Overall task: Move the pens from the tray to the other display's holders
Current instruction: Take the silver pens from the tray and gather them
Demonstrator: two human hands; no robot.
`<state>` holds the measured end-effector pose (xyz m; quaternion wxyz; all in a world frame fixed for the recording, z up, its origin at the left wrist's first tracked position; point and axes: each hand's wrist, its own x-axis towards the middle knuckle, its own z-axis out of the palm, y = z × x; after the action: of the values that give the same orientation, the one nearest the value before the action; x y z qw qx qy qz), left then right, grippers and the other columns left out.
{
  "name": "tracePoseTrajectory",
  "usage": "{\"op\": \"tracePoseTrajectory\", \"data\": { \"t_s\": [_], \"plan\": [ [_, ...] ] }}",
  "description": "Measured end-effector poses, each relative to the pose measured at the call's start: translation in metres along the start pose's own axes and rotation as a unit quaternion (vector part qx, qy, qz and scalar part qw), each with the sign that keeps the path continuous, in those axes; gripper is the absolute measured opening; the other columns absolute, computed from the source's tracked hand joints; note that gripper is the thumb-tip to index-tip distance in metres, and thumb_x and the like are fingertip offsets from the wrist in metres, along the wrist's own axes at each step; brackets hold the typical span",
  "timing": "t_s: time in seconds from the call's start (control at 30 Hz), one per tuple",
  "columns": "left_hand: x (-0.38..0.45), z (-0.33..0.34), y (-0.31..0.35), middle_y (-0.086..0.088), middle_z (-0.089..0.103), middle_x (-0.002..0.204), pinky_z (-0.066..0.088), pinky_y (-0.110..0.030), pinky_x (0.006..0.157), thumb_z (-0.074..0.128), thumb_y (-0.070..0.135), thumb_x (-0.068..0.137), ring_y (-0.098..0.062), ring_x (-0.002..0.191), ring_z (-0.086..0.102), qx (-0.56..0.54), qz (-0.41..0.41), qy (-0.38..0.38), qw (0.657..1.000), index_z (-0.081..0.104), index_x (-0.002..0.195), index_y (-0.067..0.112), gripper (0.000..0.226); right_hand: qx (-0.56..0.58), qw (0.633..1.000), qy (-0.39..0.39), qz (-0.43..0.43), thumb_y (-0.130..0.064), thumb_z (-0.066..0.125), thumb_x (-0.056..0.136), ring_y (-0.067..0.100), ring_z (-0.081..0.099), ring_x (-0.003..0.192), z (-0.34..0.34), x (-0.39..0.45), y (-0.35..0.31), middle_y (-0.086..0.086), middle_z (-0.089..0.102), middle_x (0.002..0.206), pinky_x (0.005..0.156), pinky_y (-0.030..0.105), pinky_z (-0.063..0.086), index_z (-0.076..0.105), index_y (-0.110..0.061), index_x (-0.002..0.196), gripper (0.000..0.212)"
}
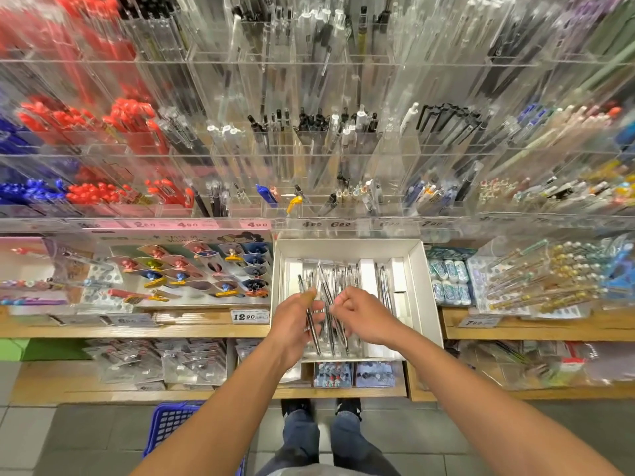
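1. A white tray (421,269) sits on the wooden shelf's front edge, holding clear pens (338,280).
2. Left hand (295,324) grips several pens; right hand (360,316) is curled, pinching some.
3. Risk: the loosely fanned bundle could slip and scatter.

A blue basket (171,424) sits on the tiled floor (86,438) below wooden shelves (206,329) carrying price tags (249,316).

Lighting: bright, even, shadows soft. Glare on clear pen holders (343,159). Edges: strong wide-angle bending, blur. Centre: sharper.
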<state>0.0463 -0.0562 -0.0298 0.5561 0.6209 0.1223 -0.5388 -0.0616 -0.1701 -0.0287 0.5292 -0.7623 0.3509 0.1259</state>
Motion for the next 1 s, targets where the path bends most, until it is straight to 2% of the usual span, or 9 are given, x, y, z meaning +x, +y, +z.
{"op": "tracePoseTrajectory", "data": {
  "t_s": [0.1, 0.2, 0.3, 0.43, 0.57, 0.73, 0.83, 0.9, 1.0],
  "plan": [
    [0.0, 0.002, 0.0, -0.007, 0.06, 0.089, 0.05, -0.037, 0.069, 0.058, 0.028, 0.099, -0.021, 0.076, 0.056, -0.027, -0.002, -0.016, 1.0, 0.062, 0.118, 0.005, 0.03, 0.007, 0.999, -0.044, -0.016, -0.034, 0.06, 0.093, 0.004, 0.063, 0.054, 0.003, -0.008, -0.008, -0.005, 0.067, 0.073, 0.052, 0.019, 0.047, 0.056, -0.019, 0.092, 0.015],
    [0.002, 0.002, 0.0, -0.007, 0.059, 0.082, 0.048, -0.032, 0.056, 0.048, 0.022, 0.105, -0.018, 0.063, 0.055, -0.008, -0.006, 0.0, 1.0, 0.06, 0.116, 0.004, 0.024, 0.044, 0.997, -0.061, -0.022, -0.03, 0.063, 0.092, 0.008, 0.066, 0.057, 0.003, -0.004, -0.004, -0.004, 0.072, 0.077, 0.053, 0.019, 0.048, 0.059, -0.021, 0.09, 0.01],
    [0.004, -0.002, -0.001, -0.002, 0.057, 0.069, 0.043, -0.026, 0.053, 0.042, 0.021, 0.107, -0.011, 0.054, 0.049, -0.008, -0.014, 0.023, 1.0, 0.059, 0.113, 0.004, 0.025, 0.051, 0.998, -0.02, 0.01, -0.03, 0.062, 0.093, 0.011, 0.068, 0.061, -0.004, 0.009, 0.009, -0.002, 0.073, 0.083, 0.063, 0.028, 0.056, 0.062, -0.021, 0.092, 0.009],
    [0.001, -0.007, 0.001, -0.003, 0.058, 0.072, 0.045, -0.026, 0.049, 0.039, 0.023, 0.108, -0.012, 0.053, 0.052, -0.028, -0.017, 0.019, 0.999, 0.054, 0.112, 0.007, 0.022, -0.02, 0.996, 0.043, 0.073, -0.024, 0.061, 0.094, 0.011, 0.069, 0.061, 0.0, 0.032, 0.029, -0.004, 0.07, 0.087, 0.057, 0.022, 0.052, 0.065, -0.016, 0.089, 0.01],
    [0.001, -0.009, 0.003, -0.006, 0.062, 0.074, 0.048, -0.028, 0.049, 0.04, 0.024, 0.108, -0.016, 0.054, 0.055, -0.046, -0.009, 0.023, 0.999, 0.052, 0.11, 0.01, 0.019, -0.084, 0.99, 0.048, 0.106, -0.024, 0.059, 0.095, 0.018, 0.067, 0.058, 0.029, 0.053, 0.031, -0.003, 0.067, 0.077, 0.076, 0.032, 0.058, 0.069, -0.001, 0.082, 0.029],
    [0.001, -0.011, 0.006, -0.006, 0.063, 0.072, 0.05, -0.029, 0.05, 0.044, 0.024, 0.107, -0.016, 0.053, 0.056, -0.051, -0.013, 0.027, 0.998, 0.055, 0.109, 0.01, 0.018, -0.172, 0.974, 0.072, 0.128, -0.033, 0.061, 0.094, 0.01, 0.052, 0.052, 0.057, 0.057, 0.029, -0.004, 0.055, 0.063, 0.053, 0.024, 0.045, 0.054, -0.017, 0.068, 0.031],
    [0.001, -0.01, 0.005, -0.005, 0.061, 0.071, 0.048, -0.028, 0.05, 0.047, 0.02, 0.106, -0.014, 0.053, 0.052, -0.049, -0.015, 0.03, 0.998, 0.055, 0.112, 0.01, 0.015, -0.13, 0.983, 0.079, 0.105, -0.027, 0.058, 0.096, 0.013, 0.049, 0.049, 0.049, 0.054, 0.026, -0.002, 0.051, 0.058, 0.057, 0.027, 0.05, 0.051, -0.016, 0.064, 0.034],
    [0.001, -0.009, 0.004, -0.005, 0.06, 0.074, 0.046, -0.028, 0.051, 0.05, 0.018, 0.104, -0.014, 0.054, 0.051, -0.038, -0.013, 0.031, 0.999, 0.053, 0.118, 0.008, 0.018, -0.081, 0.991, 0.076, 0.073, -0.029, 0.058, 0.096, 0.019, 0.057, 0.054, 0.038, 0.048, 0.023, 0.002, 0.06, 0.065, 0.068, 0.032, 0.055, 0.058, -0.014, 0.077, 0.024],
    [0.001, -0.008, 0.001, -0.005, 0.059, 0.078, 0.045, -0.028, 0.052, 0.052, 0.016, 0.103, -0.014, 0.058, 0.05, -0.024, -0.015, 0.035, 0.999, 0.051, 0.124, 0.003, 0.025, 0.033, 0.995, 0.082, 0.04, -0.039, 0.065, 0.09, 0.007, 0.065, 0.058, 0.023, 0.031, 0.016, -0.002, 0.066, 0.085, 0.053, 0.019, 0.049, 0.056, -0.022, 0.102, 0.022]
  ]
}}
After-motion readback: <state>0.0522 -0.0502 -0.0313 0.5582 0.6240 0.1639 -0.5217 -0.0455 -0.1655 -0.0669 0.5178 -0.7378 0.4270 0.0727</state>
